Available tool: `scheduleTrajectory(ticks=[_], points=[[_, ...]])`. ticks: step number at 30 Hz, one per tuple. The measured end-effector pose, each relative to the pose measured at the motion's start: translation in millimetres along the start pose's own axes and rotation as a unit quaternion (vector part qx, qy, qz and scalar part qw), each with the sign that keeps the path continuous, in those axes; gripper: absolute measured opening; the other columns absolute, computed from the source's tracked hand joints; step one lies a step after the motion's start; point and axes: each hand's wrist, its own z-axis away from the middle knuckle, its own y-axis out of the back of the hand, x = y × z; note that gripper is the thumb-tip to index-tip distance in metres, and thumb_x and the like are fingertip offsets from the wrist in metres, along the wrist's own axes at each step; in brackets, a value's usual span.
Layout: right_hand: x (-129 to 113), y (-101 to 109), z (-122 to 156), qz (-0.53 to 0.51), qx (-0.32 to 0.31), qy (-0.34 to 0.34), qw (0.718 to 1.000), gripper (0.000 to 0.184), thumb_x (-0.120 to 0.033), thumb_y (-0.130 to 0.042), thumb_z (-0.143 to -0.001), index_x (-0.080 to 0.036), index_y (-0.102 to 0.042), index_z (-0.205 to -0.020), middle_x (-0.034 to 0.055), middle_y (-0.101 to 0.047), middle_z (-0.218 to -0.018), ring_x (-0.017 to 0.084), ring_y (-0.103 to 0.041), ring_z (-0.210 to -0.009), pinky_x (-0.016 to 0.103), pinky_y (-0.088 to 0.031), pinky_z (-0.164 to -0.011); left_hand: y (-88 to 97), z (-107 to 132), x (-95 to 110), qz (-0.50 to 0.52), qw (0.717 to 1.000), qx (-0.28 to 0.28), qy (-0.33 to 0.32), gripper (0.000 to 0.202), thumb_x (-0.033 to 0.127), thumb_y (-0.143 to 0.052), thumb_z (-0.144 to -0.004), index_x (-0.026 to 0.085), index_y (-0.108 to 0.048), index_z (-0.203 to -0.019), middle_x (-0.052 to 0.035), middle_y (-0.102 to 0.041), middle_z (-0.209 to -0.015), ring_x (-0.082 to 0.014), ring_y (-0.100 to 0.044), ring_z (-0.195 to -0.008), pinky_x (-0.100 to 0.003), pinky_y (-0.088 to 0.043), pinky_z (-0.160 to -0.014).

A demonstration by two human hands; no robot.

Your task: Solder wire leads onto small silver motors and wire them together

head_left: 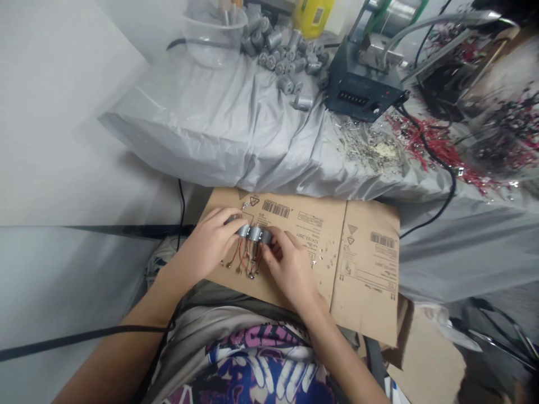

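Over the printed cardboard (pixel 362 289), between the person's body and the sheeted worktop (pixel 202 126), a short row of silver cylinders (pixel 254 234) lies side by side between two bare hands. The left hand (pixel 213 238) is closed about the left end of the row, its fingers hiding part of it; the right hand (pixel 290 264) holds the other end in a narrow pinch of thumb and curled fingers. Thin red and dark leads (pixel 241 255) hang from the row toward the person, small pieces at their tips. Bright specks (pixel 326 255) are scattered on the cardboard to the right of the right hand, and barcodes are printed nearer the worktop.

On the worktop, under a wrinkled pale plastic sheet, loose cylinders of similar kind (pixel 290 62) form a heap, with a clear tub (pixel 213 45) beside it on the left and a yellow container (pixel 315 17) behind. A dark boxy device (pixel 362 81) stands just right of the heap, a spool (pixel 398 17) above its far side. In front of the device lie fine metallic scraps (pixel 370 151); farther right, a tangle of red wires (pixel 429 140) spreads near a black cable (pixel 446 199) that drops over the edge
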Motion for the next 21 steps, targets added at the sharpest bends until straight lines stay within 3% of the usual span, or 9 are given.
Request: scheduleTrajectory(ticks=[5,9,16,19,21], points=[[-1.6,-1.7,1.2,0.002,-0.009,0.005,1.0,0.036,-0.024,-0.063,-0.105,-0.023,-0.071,-0.14,0.0099,-0.076,-0.108,0.024,-0.072,-0.084,0.037,-0.059,-0.078,2.6,0.9,2.7,-0.006,1.0,0.003,-0.014,0.033,0.009,-0.059,-0.109,0.02,-0.072,-0.137,-0.0138,-0.068,-0.14,-0.0331,-0.064,-0.132,-0.054,-0.061,-0.115],[-1.2,-1.5,1.8,0.002,-0.012,0.001,1.0,0.039,-0.024,-0.064,-0.104,-0.022,-0.069,-0.142,0.0101,-0.076,-0.109,0.024,-0.072,-0.085,0.038,-0.06,-0.08,6.7,2.6,12.8,-0.015,0.999,-0.008,-0.041,0.04,0.007,-0.054,-0.109,0.021,-0.071,-0.144,-0.0153,-0.064,-0.147,-0.0341,-0.058,-0.141,-0.056,-0.057,-0.121],[-2.5,-1.9,0.6,-0.004,-0.028,-0.019,0.999,0.041,-0.022,-0.067,-0.103,-0.02,-0.067,-0.144,0.0123,-0.077,-0.114,0.029,-0.074,-0.094,0.044,-0.061,-0.087,4.1,0.3,20.3,-0.03,0.997,-0.039,-0.056,0.033,0.012,-0.055,-0.111,0.021,-0.077,-0.135,-0.015,-0.064,-0.147,-0.0344,-0.054,-0.147,-0.057,-0.055,-0.125],[-9.7,8.2,4.0,0.01,-0.022,-0.018,1.0,0.043,-0.021,-0.069,-0.103,-0.022,-0.066,-0.147,0.0109,-0.078,-0.115,0.028,-0.077,-0.096,0.043,-0.063,-0.089,6.2,1.9,22.4,-0.028,0.997,-0.01,-0.07,0.037,0.011,-0.055,-0.11,0.021,-0.074,-0.14,-0.0148,-0.065,-0.148,-0.0339,-0.058,-0.145,-0.056,-0.058,-0.123],[-11.6,22.0,9.8,0.031,-0.002,-0.014,0.999,0.045,-0.018,-0.073,-0.1,-0.02,-0.067,-0.145,0.0107,-0.08,-0.113,0.027,-0.078,-0.093,0.04,-0.065,-0.084,10.2,7.0,20.4,-0.026,0.995,0.032,-0.087,0.04,0.011,-0.053,-0.109,0.02,-0.074,-0.142,-0.0154,-0.07,-0.142,-0.034,-0.066,-0.135,-0.053,-0.065,-0.114]])
